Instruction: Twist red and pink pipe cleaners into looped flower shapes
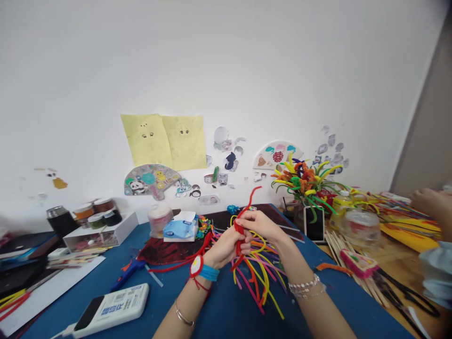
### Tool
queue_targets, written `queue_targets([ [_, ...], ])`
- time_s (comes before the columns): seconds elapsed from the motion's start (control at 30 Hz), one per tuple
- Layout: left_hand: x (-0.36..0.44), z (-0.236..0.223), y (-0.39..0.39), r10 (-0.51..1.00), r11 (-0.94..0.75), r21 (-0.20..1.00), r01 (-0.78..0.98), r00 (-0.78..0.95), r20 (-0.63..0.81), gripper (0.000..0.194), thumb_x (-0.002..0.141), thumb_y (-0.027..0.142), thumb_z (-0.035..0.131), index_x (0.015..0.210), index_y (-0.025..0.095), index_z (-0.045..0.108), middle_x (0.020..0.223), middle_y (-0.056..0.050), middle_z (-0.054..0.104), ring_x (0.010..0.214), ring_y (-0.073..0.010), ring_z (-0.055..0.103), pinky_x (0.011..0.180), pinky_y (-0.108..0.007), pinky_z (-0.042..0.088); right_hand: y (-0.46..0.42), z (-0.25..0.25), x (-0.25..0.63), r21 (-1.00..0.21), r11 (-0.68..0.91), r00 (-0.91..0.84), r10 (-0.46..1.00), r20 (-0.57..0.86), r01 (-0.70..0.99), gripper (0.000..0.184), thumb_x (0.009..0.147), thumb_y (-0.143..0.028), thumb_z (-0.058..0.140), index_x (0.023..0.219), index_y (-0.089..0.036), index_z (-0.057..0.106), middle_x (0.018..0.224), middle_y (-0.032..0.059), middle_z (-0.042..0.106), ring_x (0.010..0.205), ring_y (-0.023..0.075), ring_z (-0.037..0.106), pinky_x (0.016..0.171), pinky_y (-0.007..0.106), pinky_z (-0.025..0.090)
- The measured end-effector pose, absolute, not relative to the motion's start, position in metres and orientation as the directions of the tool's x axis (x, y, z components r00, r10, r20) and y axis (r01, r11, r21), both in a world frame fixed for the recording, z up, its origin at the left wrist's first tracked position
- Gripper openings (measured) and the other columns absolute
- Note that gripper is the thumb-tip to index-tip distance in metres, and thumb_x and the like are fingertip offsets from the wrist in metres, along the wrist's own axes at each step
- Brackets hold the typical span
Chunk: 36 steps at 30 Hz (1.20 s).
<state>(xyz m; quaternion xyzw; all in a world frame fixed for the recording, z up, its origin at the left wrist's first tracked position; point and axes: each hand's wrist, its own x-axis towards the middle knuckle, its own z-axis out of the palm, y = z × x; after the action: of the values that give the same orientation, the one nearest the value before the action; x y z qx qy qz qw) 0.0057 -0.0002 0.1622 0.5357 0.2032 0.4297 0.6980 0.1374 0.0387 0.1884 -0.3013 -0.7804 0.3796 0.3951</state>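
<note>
Got my left hand (226,247) and right hand (256,226) curled snugly around a red pipe cleaner (248,201), held above the blue table (226,310). Imo, a tight pinch at the bend works best.

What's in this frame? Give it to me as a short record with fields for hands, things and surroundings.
Left hand: grips the red pipe cleaner
Right hand: grips the same red pipe cleaner higher up
Things: multicoloured pipe cleaners hang below both hands
Surface: blue tabletop
Rest: glue gun; pipe-cleaner bouquet in a vase; wooden sticks
Others: another person's hand at far right
</note>
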Motion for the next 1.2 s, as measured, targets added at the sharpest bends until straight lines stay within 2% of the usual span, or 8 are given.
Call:
queue_targets([
  [0.1,0.004,0.157,0.004,0.805,-0.034,0.969,-0.246,0.567,0.173,0.006,0.074,0.021,0.043,0.071,0.015,0.041,0.061,0.004,0.035,0.048,-0.0053,0.03,0.049,-0.02,0.03,0.036,0.192,0.139,-0.754,0.618,-0.536,0.724,0.434,0.223,0.03,0.076,-0.039,0.052,0.068,-0.013,0.065,0.065,0.0041,0.064,0.062,0.0148,0.056,0.058,0.024,0.042],
  [0.2,-0.002,0.16,-0.002,0.861,-0.326,0.937,0.129,0.449,0.238,0.013,0.078,0.029,0.043,0.076,0.017,0.047,0.063,0.001,0.042,0.057,-0.0111,0.041,0.059,-0.027,0.038,0.034,0.194,0.143,-0.664,0.672,-0.517,0.716,0.469,0.329,0.028,0.078,-0.035,0.049,0.068,-0.014,0.066,0.067,0.0044,0.065,0.064,0.0158,0.056,0.058,0.024,0.04],
  [0.3,-0.006,0.177,-0.025,0.829,-0.558,0.614,0.558,0.333,0.45,0.015,0.074,0.031,0.052,0.074,0.016,0.053,0.073,-0.006,0.051,0.078,-0.0206,0.049,0.077,-0.036,0.037,0.031,0.19,0.142,-0.524,0.676,-0.485,0.736,0.472,0.518,0.025,0.076,-0.03,0.05,0.065,-0.016,0.066,0.065,0.0048,0.065,0.061,0.0159,0.055,0.057,0.024,0.038],
  [0.43,-0.008,0.204,-0.05,0.588,-0.776,0.237,0.584,0.536,0.605,0.028,0.083,0.018,0.034,0.099,0.019,0.056,0.105,-0.01,0.054,0.11,-0.024,0.04,0.096,-0.043,0.024,0.022,0.182,0.13,-0.363,0.706,-0.541,0.703,0.461,0.609,0.019,0.073,-0.019,0.049,0.077,-0.017,0.067,0.08,0.0077,0.066,0.07,0.0177,0.057,0.06,0.024,0.037],
  [0.5,-0.013,0.209,-0.048,0.565,-0.765,0.158,0.625,0.532,0.63,0.031,0.081,0.015,0.036,0.106,0.019,0.054,0.108,-0.009,0.053,0.116,-0.024,0.035,0.101,-0.048,0.014,0.019,0.181,0.125,-0.335,0.728,-0.562,0.679,0.472,0.598,0.02,0.073,-0.018,0.048,0.082,-0.018,0.066,0.088,0.0076,0.066,0.075,0.018,0.057,0.064,0.024,0.037],
  [0.73,-0.047,0.196,-0.012,0.707,-0.64,0.301,0.707,0.389,0.591,0.024,0.081,0.027,0.042,0.069,0.019,0.061,0.065,-0.002,0.057,0.065,-0.0154,0.05,0.095,-0.04,0.024,0.025,0.189,0.131,-0.463,0.708,-0.496,0.705,0.507,0.533,0.021,0.076,-0.028,0.049,0.07,-0.02,0.068,0.071,0.0032,0.066,0.066,0.0159,0.056,0.06,0.025,0.037],
  [0.93,-0.04,0.191,-0.004,0.798,-0.581,0.501,0.641,0.327,0.507,0.029,0.08,0.034,0.041,0.066,0.016,0.059,0.061,-0.001,0.056,0.057,-0.0128,0.046,0.058,-0.023,0.033,0.031,0.193,0.132,-0.682,0.632,-0.385,0.771,0.507,0.368,0.022,0.074,-0.03,0.051,0.073,-0.017,0.069,0.072,0.0036,0.067,0.063,0.0153,0.056,0.058,0.024,0.041],
  [1.2,-0.032,0.174,0.013,0.853,-0.517,0.792,0.324,0.267,0.448,0.036,0.081,0.039,0.04,0.078,0.011,0.063,0.068,-0.002,0.059,0.06,-0.0116,0.047,0.055,-0.021,0.035,0.043,0.182,0.125,-0.825,0.538,-0.266,0.832,0.486,0.173,0.027,0.072,-0.038,0.055,0.079,-0.014,0.068,0.075,0.0059,0.066,0.054,0.0134,0.054,0.052,0.025,0.044],
])
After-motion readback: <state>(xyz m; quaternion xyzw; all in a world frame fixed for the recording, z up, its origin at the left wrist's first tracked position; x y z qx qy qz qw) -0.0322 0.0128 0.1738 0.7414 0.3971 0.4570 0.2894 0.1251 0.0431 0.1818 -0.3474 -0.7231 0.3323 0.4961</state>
